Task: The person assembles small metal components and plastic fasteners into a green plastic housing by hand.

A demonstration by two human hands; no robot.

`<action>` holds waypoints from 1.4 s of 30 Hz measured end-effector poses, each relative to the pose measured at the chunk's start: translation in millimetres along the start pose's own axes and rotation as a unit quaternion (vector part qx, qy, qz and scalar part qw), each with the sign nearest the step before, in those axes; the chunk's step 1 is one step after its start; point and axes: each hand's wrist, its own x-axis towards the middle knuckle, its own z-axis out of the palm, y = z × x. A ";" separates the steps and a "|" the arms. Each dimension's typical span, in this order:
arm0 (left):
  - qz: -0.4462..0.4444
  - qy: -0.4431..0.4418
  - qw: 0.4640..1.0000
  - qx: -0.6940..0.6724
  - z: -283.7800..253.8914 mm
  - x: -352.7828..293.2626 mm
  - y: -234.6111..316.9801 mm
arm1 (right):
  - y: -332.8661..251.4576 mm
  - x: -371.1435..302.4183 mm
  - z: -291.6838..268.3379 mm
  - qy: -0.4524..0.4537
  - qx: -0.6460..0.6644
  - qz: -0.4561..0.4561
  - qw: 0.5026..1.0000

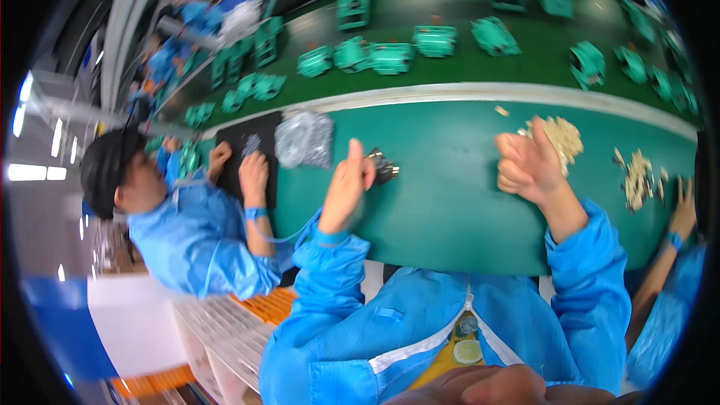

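Both my hands are raised above the green tabletop point(450, 217), thumbs pointing up. My left hand point(346, 186) has its fingers curled in, and nothing shows in it. Just to its right lies a small cluster of black parts with brass-coloured ends point(386, 169). My right hand point(529, 169) makes a fist with no object visible in the fingers. Behind it and partly hidden by it is a heap of small cream-coloured pieces point(566, 140). One loose cream piece point(502, 111) lies farther back.
A clear plastic bag of small parts point(304, 139) lies left, beside a black mat point(262, 131) where a co-worker's hands point(253, 178) rest. More cream and dark pieces point(637, 180) lie right, near another person's hand point(683, 210). Green housings point(391, 58) line the belt beyond.
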 end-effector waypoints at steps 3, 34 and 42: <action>0.040 0.070 0.996 -0.023 -9.4 2.0 2.8 | 21.4 1.7 20.5 0.131 -0.167 0.077 0.974; 0.039 0.029 0.991 0.122 -39.6 2.2 -59.2 | 49.1 30.9 30.6 0.171 -0.520 0.170 0.819; 0.081 -0.018 0.974 0.210 -32.0 5.6 -54.0 | 46.7 28.4 27.3 0.159 -0.539 0.165 0.810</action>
